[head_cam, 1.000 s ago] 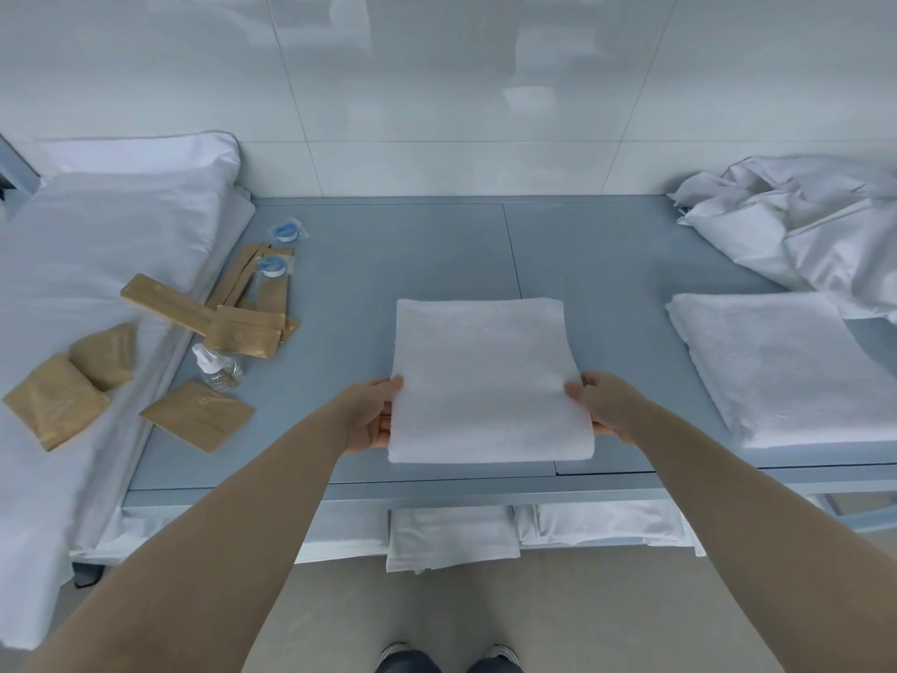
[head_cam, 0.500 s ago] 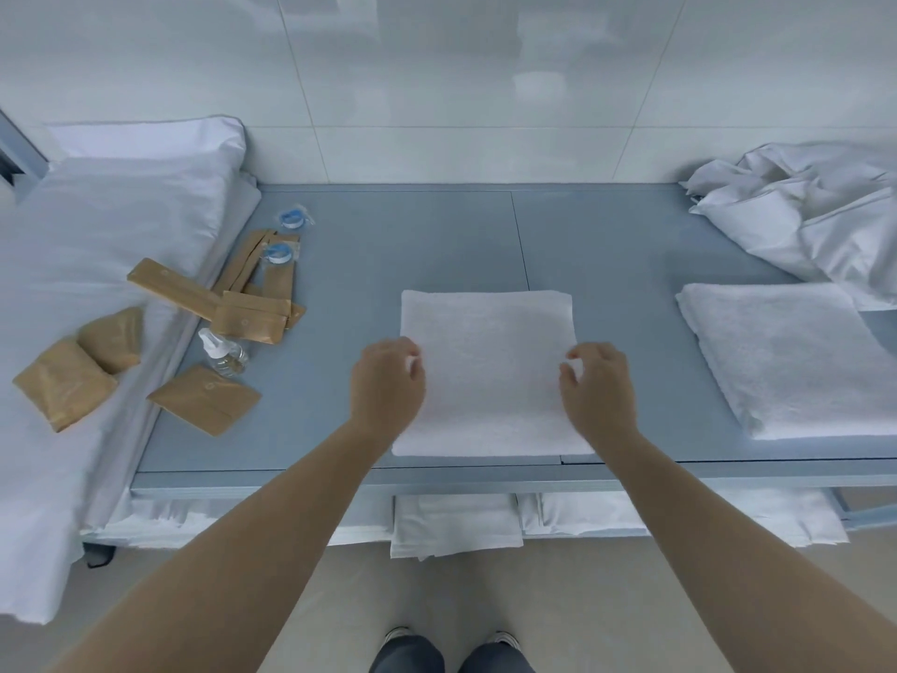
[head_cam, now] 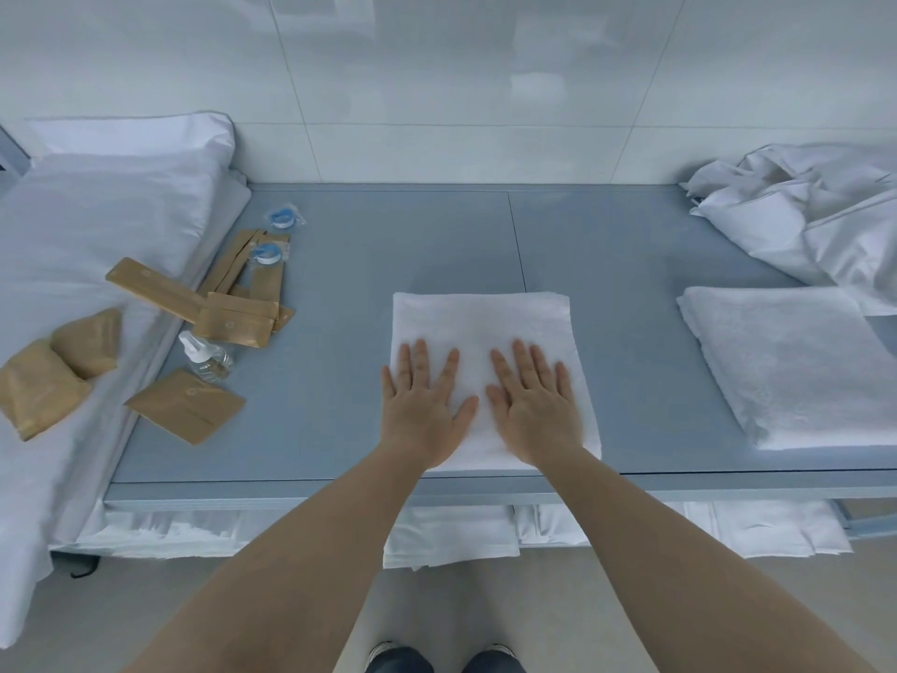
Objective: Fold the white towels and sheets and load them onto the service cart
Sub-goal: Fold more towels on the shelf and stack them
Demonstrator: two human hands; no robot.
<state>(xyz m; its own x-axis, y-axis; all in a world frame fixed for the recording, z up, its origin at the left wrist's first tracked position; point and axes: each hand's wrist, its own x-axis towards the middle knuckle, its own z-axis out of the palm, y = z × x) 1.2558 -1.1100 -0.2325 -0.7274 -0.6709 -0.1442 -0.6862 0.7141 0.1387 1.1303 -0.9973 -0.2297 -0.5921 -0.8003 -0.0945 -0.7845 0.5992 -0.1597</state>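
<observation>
Hands flat on a folded towel (head_cam: 478, 327) that lies at the near middle of the grey-blue cart top (head_cam: 388, 245). Left hand (head_cam: 423, 405) and right hand (head_cam: 536, 405) rest palm down side by side on the towel's near half, thumbs turned toward each other and not touching. Fingers (head_cam: 420, 359) of both hands are straight and spread, pressing on the cloth and pinching nothing; the left little finger lies at the towel's left edge. Beyond the fingertips the far half of the towel is bare, its far edge straight and its corners square. Right of the right hand's fingers, well apart, a second folded towel (head_cam: 796, 366) lies on the same top, and beyond it a crumpled sheet (head_cam: 815, 211) is heaped at the far right corner against the tiled wall (head_cam: 437, 89). Left of the left hand's fingers, tan packets (head_cam: 187, 405) lie scattered, with a small clear bottle (head_cam: 206, 357) on its side among them and two blue-and-clear wrapped items (head_cam: 284, 217) farther back. Farther left, a white-covered bed (head_cam: 97, 211) with a pillow (head_cam: 131, 133) bears three more tan packets. Below the wrists, under the near edge of the top, folded white linen (head_cam: 449, 536) shows on a lower shelf. Shoe tips (head_cam: 383, 650) show on the floor at the bottom of the view.
</observation>
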